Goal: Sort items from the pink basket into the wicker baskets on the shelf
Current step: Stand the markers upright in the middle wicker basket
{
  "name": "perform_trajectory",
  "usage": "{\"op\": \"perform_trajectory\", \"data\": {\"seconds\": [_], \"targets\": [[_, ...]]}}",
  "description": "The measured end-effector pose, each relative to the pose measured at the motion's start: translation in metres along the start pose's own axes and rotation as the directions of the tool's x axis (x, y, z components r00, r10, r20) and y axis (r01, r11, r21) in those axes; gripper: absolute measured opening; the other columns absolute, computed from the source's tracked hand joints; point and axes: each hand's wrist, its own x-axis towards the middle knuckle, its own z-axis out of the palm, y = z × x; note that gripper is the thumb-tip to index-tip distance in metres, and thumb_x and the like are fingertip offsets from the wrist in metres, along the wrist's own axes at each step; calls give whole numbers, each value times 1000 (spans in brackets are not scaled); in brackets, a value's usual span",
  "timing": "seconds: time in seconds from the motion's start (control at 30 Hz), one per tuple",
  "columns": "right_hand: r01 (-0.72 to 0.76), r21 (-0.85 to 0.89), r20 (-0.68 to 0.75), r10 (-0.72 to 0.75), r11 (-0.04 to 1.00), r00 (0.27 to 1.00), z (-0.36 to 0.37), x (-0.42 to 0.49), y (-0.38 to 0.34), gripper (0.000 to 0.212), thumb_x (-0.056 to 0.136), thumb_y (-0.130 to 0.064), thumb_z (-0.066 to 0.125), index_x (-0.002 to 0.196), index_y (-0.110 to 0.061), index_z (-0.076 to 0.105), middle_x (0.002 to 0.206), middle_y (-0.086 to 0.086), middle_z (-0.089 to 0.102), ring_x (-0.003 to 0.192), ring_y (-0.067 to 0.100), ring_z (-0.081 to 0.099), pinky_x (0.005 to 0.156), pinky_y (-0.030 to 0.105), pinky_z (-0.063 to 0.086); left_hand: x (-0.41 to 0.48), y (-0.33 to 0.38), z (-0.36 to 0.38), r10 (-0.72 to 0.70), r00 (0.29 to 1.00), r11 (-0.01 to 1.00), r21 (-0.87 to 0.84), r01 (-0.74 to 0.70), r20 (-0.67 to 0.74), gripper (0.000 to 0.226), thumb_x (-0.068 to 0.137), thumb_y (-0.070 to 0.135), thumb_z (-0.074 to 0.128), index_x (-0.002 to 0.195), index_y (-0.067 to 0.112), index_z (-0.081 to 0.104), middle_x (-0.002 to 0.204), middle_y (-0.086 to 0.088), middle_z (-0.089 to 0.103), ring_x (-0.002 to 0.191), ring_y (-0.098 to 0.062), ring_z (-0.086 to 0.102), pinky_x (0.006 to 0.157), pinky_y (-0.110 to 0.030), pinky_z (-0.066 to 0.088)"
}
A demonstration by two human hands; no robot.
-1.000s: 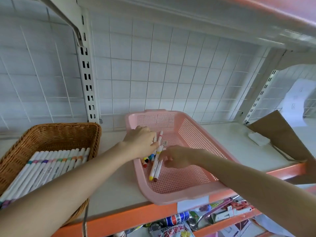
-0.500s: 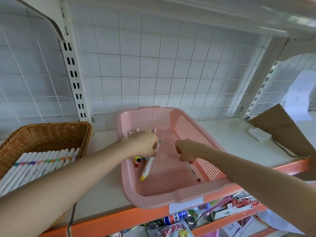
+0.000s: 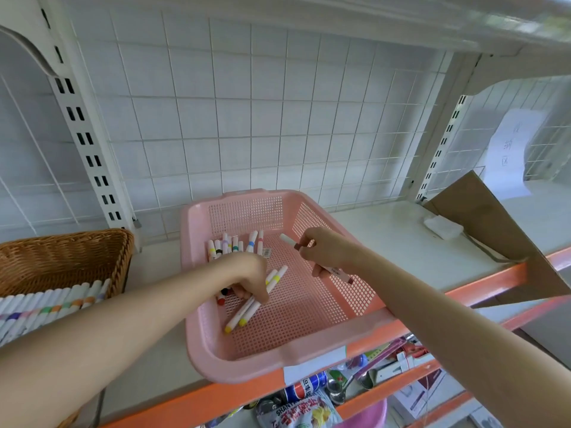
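The pink basket (image 3: 278, 364) sits on the shelf (image 3: 386, 242), right of the wicker basket (image 3: 61, 257) holding sorted markers (image 3: 46, 308). Inside it, the left hand (image 3: 244, 276) has its fingers curled round two yellow markers (image 3: 244, 313). The right hand (image 3: 327, 250) has its fingers gripping a red marker (image 3: 335, 271). Loose markers (image 3: 234, 244) lie far left.

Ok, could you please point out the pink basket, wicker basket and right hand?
pink basket (image 3: 247, 369): head view, front rim.
wicker basket (image 3: 61, 261): head view, back wall.
right hand (image 3: 330, 250): head view, hand's middle.
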Motion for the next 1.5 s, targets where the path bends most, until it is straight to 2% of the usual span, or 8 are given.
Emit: {"op": "perform_trajectory", "data": {"seconds": [0.2,0.33,0.4,0.6,0.73,0.9,1.1,1.5], "targets": [[-35,31,35,34,999,999,-5,-6,-10,20,94,-3,40,109,-7,52,68,6,52,47,9,49,43,18,40,2,1,2,23,1000,1000,18,-22,-18,29,89,31,60,71,13,46,63,0,48,54,-11,43,49,-20,34],[-50,23,19,50,998,999,-5,-8,-12,26,86,7,45,106,1,60,66,5,56,53,11,51,49,17,44,-5,2,2,52,998,997,60,-51,-25,33,91,34,56,102,3,53,82,-3,49,75,-17,48,60,-24,39],[-65,36,-20,65,997,998,-4,-9,-12,24,84,8,49,102,0,64,67,4,59,53,10,53,49,16,45,-7,1,3,47,998,998,33,-45,-52,28,92,33,55,84,6,51,75,-3,49,65,-16,46,59,-25,38],[-27,179,-222,67,983,973,-5,-12,-29,13,86,-2,57,79,-11,64,63,2,59,52,10,52,49,16,43,-33,-34,-15,-6,934,833,-518,-193,-358,19,88,22,60,73,11,58,62,-3,61,56,-16,60,38,-17,34],[82,285,-306,10,955,952,4,-12,-67,17,84,-5,62,71,-15,58,67,2,53,61,13,48,61,26,43,-71,-76,-23,-105,830,690,-641,-336,-548,24,88,24,64,66,17,55,59,3,57,53,-6,58,36,-11,33],[195,373,-233,-112,907,966,35,-19,-134,19,85,-2,59,69,-12,56,64,5,53,56,15,49,53,23,44,-117,-138,0,-219,765,563,-719,-408,-605,18,87,19,66,71,16,57,64,3,59,46,1,56,38,-13,34],[228,280,-107,-205,933,973,96,-20,-203,21,86,-2,51,67,-10,50,61,6,51,53,15,49,51,24,41,-159,-214,43,-345,754,580,-759,-297,-559,11,85,23,68,81,14,63,77,-1,65,66,-13,60,48,-22,39],[130,231,136,-165,964,977,218,2,-281,23,86,-1,56,64,-4,52,53,12,53,42,16,48,44,23,43,-204,-305,103,-449,770,564,-812,-149,-454,16,83,23,70,79,9,65,76,-9,68,60,-13,58,50,-22,41]]}}
